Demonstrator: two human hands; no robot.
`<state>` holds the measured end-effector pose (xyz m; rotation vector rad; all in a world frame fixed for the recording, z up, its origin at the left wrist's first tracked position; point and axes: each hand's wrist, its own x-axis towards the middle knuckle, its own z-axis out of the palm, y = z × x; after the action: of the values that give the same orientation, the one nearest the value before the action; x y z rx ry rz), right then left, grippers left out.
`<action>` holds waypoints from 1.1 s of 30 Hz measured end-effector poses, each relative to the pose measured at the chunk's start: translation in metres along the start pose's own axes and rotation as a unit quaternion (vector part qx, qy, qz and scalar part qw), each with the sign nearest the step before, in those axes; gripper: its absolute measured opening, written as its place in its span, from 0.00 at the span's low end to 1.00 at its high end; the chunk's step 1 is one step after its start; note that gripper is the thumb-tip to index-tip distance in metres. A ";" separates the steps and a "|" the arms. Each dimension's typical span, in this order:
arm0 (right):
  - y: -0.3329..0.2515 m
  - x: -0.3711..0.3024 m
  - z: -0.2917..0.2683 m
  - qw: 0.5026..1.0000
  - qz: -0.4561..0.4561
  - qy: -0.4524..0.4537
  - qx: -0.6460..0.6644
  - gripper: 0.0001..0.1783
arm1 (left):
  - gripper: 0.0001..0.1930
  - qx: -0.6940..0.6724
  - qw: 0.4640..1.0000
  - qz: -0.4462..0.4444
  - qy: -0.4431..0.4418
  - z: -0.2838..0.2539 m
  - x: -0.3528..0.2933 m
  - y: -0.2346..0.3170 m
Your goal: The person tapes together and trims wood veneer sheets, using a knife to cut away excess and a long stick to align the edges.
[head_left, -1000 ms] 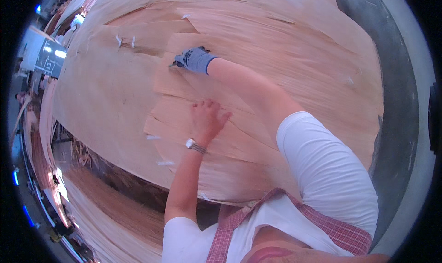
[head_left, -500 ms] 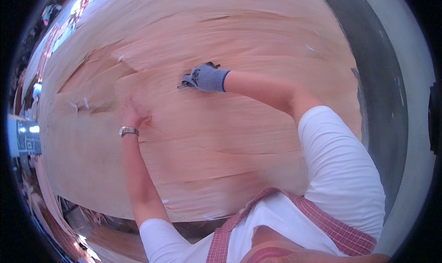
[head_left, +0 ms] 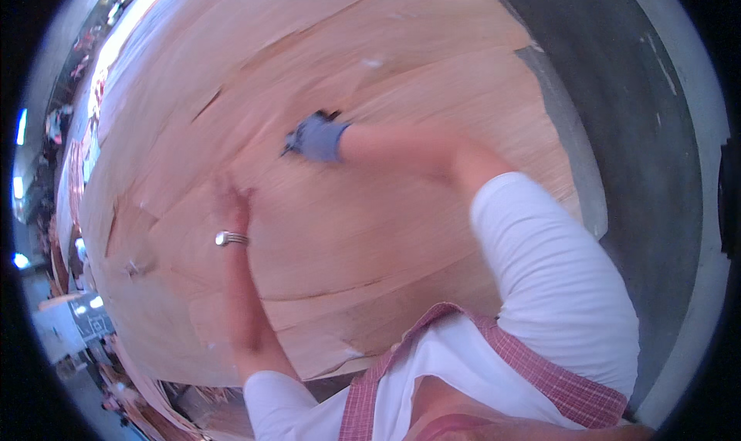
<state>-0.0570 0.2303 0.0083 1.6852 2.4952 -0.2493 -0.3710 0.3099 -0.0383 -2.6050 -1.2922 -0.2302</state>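
Observation:
A broad pinkish-tan sheet of wood veneer (head_left: 370,232) spreads out in front of me, with cracks, ripples and overlapping edges. My left hand (head_left: 235,200), bare and with a metal watch at the wrist, lies low over the veneer. It is smeared by motion, but its thumb stands apart from the fingers and nothing shows in it. Farther off and to the right, my right hand (head_left: 318,138) wears a blue-grey glove and is closed around a small dark tool (head_left: 332,115). Part of the tool sticks out behind the hand; its kind is hidden by the fingers and blur.
A dark grey strip (head_left: 633,140) curves along the right of the veneer, with a paler band outside it. Small whitish scraps, one a pale piece (head_left: 372,62), lie on the sheet. At the far left are bright lights and a cluttered workshop.
The view has turned, so the veneer appears tilted. In the picture, my right hand sits a little farther left and my left hand slightly right. The tool is still in my right hand.

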 end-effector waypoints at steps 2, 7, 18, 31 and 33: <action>0.010 -0.006 0.002 0.998 0.028 -0.051 -0.013 0.14 | 0.55 -0.126 0.972 -0.077 -0.185 -0.033 0.043 0.102; 0.134 -0.131 0.027 0.999 0.035 0.034 -0.001 0.12 | 0.54 -0.147 0.959 -0.060 -0.236 -0.048 0.035 0.117; 0.398 -0.532 0.043 0.928 0.368 -0.033 0.056 0.21 | 0.51 -0.168 0.954 -0.073 -0.239 -0.057 0.040 0.125; 0.086 -0.355 0.081 0.955 0.093 0.275 0.059 0.13 | 0.28 -0.164 0.968 -0.114 -0.154 -0.044 0.048 0.109; 0.095 -0.350 0.090 0.946 0.107 0.294 0.087 0.18 | 0.23 -0.059 0.994 -0.044 -0.076 -0.029 0.062 0.098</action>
<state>0.1627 -0.0710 -0.0192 2.3783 2.6947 0.0750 -0.2569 0.2920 -0.0080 -2.7132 -1.4881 -0.1295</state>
